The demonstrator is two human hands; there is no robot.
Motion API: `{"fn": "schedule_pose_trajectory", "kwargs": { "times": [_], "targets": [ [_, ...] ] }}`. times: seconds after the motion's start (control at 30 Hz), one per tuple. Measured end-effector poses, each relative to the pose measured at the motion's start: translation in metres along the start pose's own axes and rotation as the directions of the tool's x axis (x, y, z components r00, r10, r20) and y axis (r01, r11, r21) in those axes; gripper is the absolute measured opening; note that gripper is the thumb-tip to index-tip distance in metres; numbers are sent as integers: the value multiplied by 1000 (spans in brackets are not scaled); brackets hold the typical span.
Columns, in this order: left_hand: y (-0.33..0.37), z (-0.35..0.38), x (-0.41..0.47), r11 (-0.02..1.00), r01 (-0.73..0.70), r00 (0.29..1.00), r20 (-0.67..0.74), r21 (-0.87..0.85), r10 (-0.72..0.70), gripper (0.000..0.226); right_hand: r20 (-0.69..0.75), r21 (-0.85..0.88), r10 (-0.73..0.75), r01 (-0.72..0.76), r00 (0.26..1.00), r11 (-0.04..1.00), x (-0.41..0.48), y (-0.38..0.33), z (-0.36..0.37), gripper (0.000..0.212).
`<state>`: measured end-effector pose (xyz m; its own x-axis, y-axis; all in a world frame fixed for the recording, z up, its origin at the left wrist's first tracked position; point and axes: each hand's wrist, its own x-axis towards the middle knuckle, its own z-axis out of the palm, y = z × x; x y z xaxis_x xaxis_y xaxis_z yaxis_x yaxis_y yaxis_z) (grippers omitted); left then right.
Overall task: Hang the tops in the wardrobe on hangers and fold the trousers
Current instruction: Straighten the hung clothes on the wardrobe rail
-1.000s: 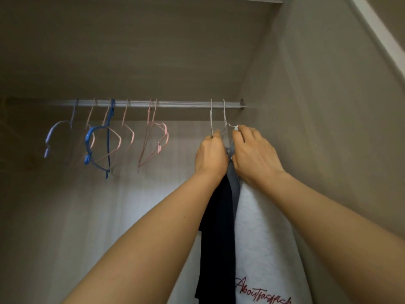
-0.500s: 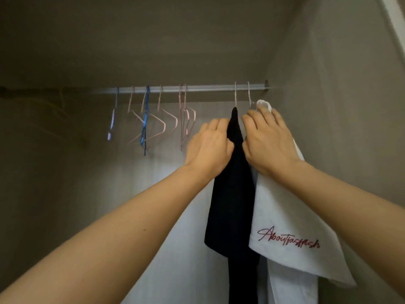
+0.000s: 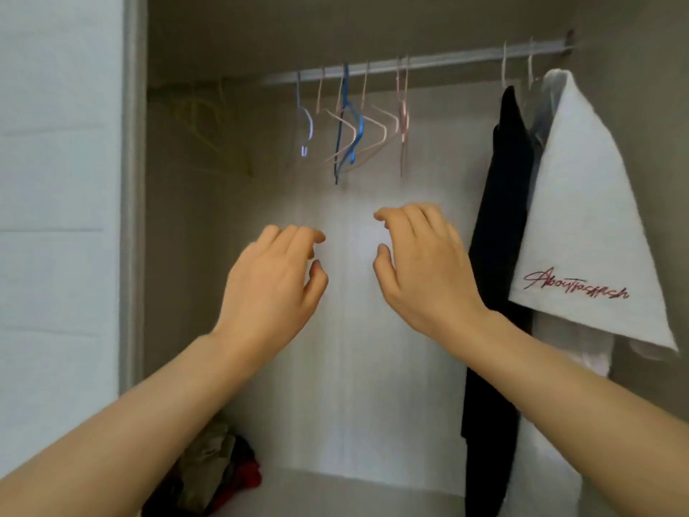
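The white top [image 3: 581, 203] carries red handwritten script near its lower hem. It begins with "About"; the rest seems to read "fasffash", though the letters are too loose to be sure. No other writing can be read.

This top hangs at the right end of the wardrobe rail [image 3: 447, 61], close against the right side wall. The black top [image 3: 499, 203] hangs just beside it on the left, and their edges touch. Both hang from thin hooks on the rail.

Toward the rail's middle is a bunch of bare hangers: a pale blue hanger [image 3: 306, 125], a darker blue hanger [image 3: 350, 132] and several pink hangers [image 3: 376, 132], packed close and tilted. The stretch of rail between this bunch and the black top is bare. Some yellowish shapes [image 3: 201, 117] in the dim left end are too blurred to name.

The left hand [image 3: 272, 281] and right hand [image 3: 421, 270] are raised side by side below the bare hangers, in front of the pale back panel. They are apart from each other and from both tops. Their fingers are loosely curled and they grip nothing.

A heap of crumpled clothes [image 3: 212, 472], olive, dark and red, lies in the wardrobe's lower left corner. The wardrobe's left frame edge [image 3: 132, 181] stands beside a pale wall [image 3: 56, 181].
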<state>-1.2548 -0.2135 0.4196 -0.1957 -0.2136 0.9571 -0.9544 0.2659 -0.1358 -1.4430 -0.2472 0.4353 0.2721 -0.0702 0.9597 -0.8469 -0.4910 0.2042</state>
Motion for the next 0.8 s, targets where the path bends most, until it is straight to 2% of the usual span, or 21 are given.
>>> {"fn": "schedule_pose_trajectory", "kwargs": {
  "times": [0.1,0.23,0.43,0.53,0.67,0.8],
  "targets": [
    [-26,-28,-52,997,51,997,56,60,-55,27,15,181,0,-3,1000,983,-25,-53,15,38],
    [-55,-63,-120,978,159,972,151,137,-179,23,115,357,-45,1,992,934,-62,-120,39,37],
    [-79,-107,-219,903,304,903,210,305,-375,17,231,636,-114,-61,966,769,-125,-198,71,32],
    [-81,-125,-264,856,360,867,207,372,-454,24,241,736,-192,-51,951,675,-157,-233,82,34],
    [-71,-141,-320,723,528,762,126,445,-635,22,274,854,-296,-90,915,512,-202,-280,91,35],
    [-63,-149,-380,596,580,639,143,555,-755,23,308,911,-452,-122,837,395,-252,-322,97,33]
  ]
}}
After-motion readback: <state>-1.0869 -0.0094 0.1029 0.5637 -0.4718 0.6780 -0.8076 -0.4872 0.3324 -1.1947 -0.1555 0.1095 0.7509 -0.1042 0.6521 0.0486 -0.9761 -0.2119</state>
